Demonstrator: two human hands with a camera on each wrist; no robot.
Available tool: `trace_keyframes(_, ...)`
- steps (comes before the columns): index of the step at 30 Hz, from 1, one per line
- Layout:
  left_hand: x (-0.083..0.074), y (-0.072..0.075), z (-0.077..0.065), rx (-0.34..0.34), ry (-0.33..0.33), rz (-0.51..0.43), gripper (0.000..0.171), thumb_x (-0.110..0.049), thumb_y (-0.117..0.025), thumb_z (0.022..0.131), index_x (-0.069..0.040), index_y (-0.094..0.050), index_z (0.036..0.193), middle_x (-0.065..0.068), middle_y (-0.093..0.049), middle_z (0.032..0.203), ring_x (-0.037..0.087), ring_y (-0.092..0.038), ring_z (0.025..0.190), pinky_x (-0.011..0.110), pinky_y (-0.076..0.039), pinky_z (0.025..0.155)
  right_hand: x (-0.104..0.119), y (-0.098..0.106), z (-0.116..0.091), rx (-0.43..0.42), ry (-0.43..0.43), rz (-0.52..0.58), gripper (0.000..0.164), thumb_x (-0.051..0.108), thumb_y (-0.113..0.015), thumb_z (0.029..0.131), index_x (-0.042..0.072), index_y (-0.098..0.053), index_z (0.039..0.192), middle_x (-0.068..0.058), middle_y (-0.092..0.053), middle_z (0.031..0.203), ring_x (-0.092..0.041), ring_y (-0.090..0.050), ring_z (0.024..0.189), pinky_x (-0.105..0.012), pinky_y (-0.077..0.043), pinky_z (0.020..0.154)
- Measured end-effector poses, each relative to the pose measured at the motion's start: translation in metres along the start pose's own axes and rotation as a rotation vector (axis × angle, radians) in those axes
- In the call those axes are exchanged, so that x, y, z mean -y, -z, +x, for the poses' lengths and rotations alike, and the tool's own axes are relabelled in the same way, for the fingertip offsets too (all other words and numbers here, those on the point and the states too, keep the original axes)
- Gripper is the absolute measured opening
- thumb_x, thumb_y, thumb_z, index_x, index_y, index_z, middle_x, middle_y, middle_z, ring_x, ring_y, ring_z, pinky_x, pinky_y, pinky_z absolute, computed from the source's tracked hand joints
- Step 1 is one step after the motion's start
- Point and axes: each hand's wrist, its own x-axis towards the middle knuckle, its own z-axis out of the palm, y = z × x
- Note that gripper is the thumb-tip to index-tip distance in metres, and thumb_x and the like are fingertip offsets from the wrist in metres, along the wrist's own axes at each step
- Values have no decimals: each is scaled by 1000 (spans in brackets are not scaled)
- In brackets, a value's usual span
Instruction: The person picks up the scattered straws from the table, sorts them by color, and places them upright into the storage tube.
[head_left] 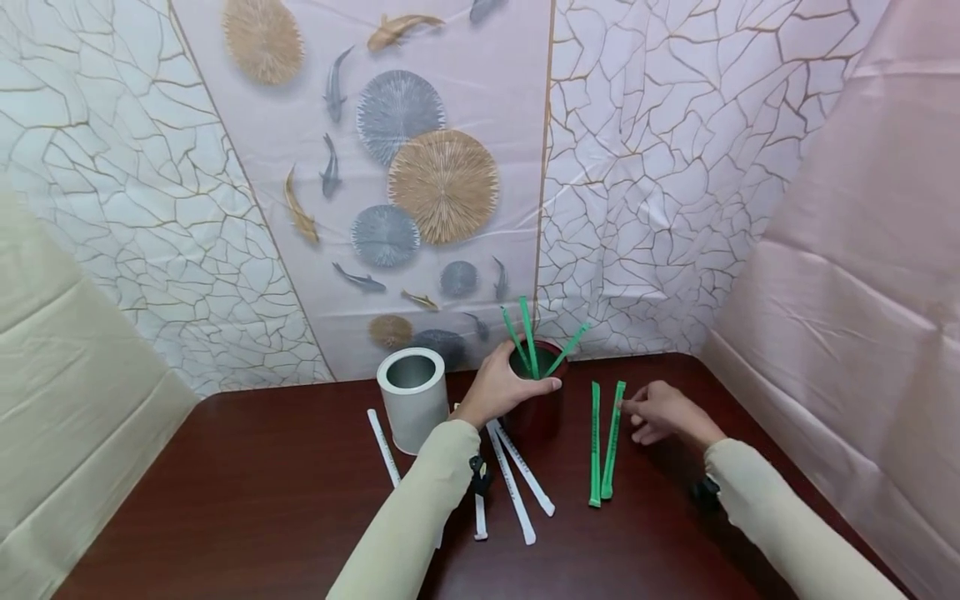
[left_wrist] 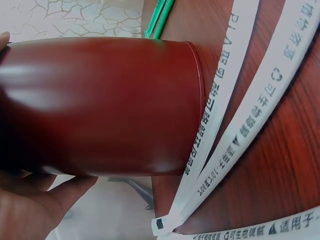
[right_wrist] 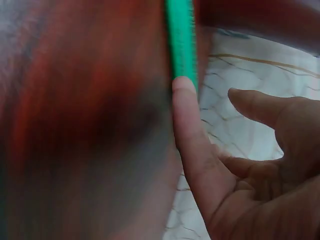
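Note:
My left hand (head_left: 498, 387) grips a dark red cylindrical cup (left_wrist: 105, 105) near its top, thumb and fingers spread round the wall. Three green paper-wrapped straws (head_left: 527, 325) stand in that cup, leaning different ways. To its right, two more green wrapped straws (head_left: 596, 450) lie side by side on the table. At the upper part of the right-hand green straw (head_left: 613, 442) is my right hand (head_left: 667, 414). The right wrist view shows its index fingertip on the green straw (right_wrist: 182, 45), with the thumb held apart.
A white can (head_left: 420, 417) with an open top stands left of the red cup. Several white wrapped straws (head_left: 513, 483) with printing lie on the dark wooden table (head_left: 262, 483), some partly under my left forearm. Patterned cloth (head_left: 675, 167) hangs behind the table.

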Motion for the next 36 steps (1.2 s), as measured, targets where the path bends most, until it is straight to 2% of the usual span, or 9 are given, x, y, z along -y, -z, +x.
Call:
trace_keyframes(3, -2, -6, 0, 8, -1, -4, 103, -61, -85, 79, -19, -42, 162, 6, -49, 159, 23, -48, 144, 47, -47, 111, -16, -9, 5, -33, -50, -20, 35, 21, -61, 107, -14, -61, 105, -16, -62, 83, -19, -75, 66, -36, -64, 65)
trace_keyframes(7, -5, -10, 2, -2, -10, -17, 100, -60, -86, 80, -19, -44, 160, 5, -52, 155, 23, -51, 141, 48, -48, 110, -22, -16, 14, -91, -71, -88, 33, 20, -68, 103, -6, -61, 83, -13, -64, 71, -15, -71, 57, -33, -62, 59)
trace_keyframes(9, -6, -11, 2, -11, -7, -21, 98, -59, -86, 79, -19, -45, 159, 5, -54, 152, 23, -52, 139, 49, -48, 110, -21, -18, 19, -98, -83, -115, 31, 17, -69, 102, -5, -60, 82, -13, -65, 69, -15, -71, 55, -32, -61, 57)
trace_keyframes(14, -6, -10, 2, -19, 10, -20, 100, -60, -86, 78, -20, -45, 159, 5, -53, 153, 23, -51, 139, 49, -48, 110, -17, -17, 27, -78, -96, -152, 21, 9, -65, 102, -6, -56, 89, -15, -65, 74, -17, -71, 57, -33, -62, 58)
trace_keyframes(22, -3, -9, 1, -22, 27, -25, 100, -59, -87, 78, -20, -45, 160, 5, -53, 153, 22, -51, 139, 47, -48, 109, -13, -9, 23, -76, -74, -114, 27, 15, -59, 104, -7, -58, 88, -15, -65, 74, -18, -72, 61, -34, -63, 62)
trace_keyframes(27, -3, -7, 0, -25, 19, -30, 101, -59, -87, 78, -18, -44, 160, 6, -53, 152, 23, -52, 138, 48, -48, 109, 11, 9, 11, -71, -25, -16, 27, 13, -52, 108, -11, -62, 97, -13, -64, 80, -16, -71, 64, -35, -64, 67)
trace_keyframes(32, 0, -5, -1, -33, 20, -35, 105, -59, -87, 77, -16, -42, 162, 7, -48, 159, 26, -48, 144, 50, -46, 112, 52, 29, -3, -63, 74, 94, 25, 8, -46, 110, -15, -54, 113, -14, -63, 88, -13, -70, 65, -31, -63, 68)
trace_keyframes(36, 2, -4, -1, -34, 12, -48, 105, -58, -88, 77, -16, -42, 162, 10, -49, 158, 26, -49, 142, 50, -47, 111, 88, 39, -17, -94, 156, 159, 33, 9, -47, 110, -19, -48, 127, -12, -63, 95, -10, -70, 67, -29, -63, 69)
